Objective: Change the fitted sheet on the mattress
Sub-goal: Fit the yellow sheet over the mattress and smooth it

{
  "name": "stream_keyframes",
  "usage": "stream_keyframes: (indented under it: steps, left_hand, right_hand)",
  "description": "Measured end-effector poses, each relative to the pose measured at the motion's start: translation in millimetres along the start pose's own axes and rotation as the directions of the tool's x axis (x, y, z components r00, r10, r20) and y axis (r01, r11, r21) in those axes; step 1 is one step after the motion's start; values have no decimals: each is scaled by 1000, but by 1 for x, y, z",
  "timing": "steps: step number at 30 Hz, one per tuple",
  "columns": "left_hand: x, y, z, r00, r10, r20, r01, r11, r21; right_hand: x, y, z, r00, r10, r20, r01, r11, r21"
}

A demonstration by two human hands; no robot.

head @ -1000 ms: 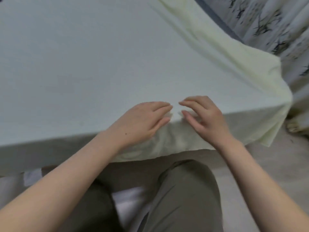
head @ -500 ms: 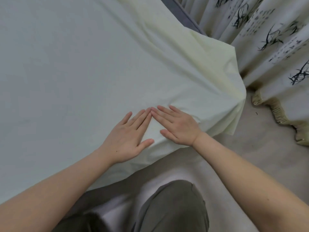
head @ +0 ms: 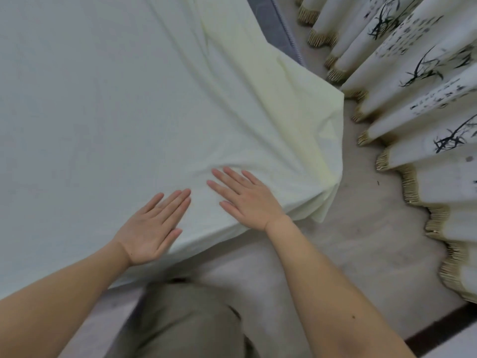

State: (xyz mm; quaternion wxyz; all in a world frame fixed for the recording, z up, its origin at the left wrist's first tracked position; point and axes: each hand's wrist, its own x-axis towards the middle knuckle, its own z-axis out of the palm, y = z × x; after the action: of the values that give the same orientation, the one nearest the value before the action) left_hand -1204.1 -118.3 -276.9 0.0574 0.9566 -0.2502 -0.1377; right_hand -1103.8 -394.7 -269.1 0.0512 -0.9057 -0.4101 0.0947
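The pale fitted sheet (head: 103, 99) lies spread over the mattress (head: 280, 32), its corner draped loose beside the curtain (head: 413, 86); the left hand (head: 152, 226) and the right hand (head: 247, 200) rest flat on it, fingers (head: 178, 200) straight and holding nothing, probably to smooth the wrinkles toward that corner.

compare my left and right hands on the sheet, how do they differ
The left hand lies near the edge of the mattress on smooth sheet; the right hand sits farther in, beside wrinkles running toward the draped corner. The left hand's fingers lie close together, the right hand's slightly spread. Both lie flat and open on the sheet, gripping nothing.
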Motion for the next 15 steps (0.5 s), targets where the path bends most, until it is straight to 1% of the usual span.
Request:
stream_keyframes:
  steps: [5,7,9,11,13,15]
  left_hand:
    - [0,-1,4,1000,-6,1,6,1000,-18]
    - [0,-1,6,1000,-14,4,14,1000,-14]
    - [-1,-3,4,999,-19,28,19,1000,-15]
    - [-1,-4,-4,996,-40,75,42,999,-25]
    - [2,3,-16,989,-88,122,94,995,-44]
    - [9,19,-29,970,-202,131,214,973,-81]
  right_hand:
    - [14,81,-19,999,-10,44,12,999,-33]
    - [9,117,-21,997,69,22,-69,997,-19]
    - [1,138,-21,990,142,-10,-142,990,5]
    - [-1,141,-20,988,152,-25,-151,988,22]
    - [-1,144,-20,982,182,-47,-180,982,55]
    - [-2,149,-22,962,260,-84,-249,961,117]
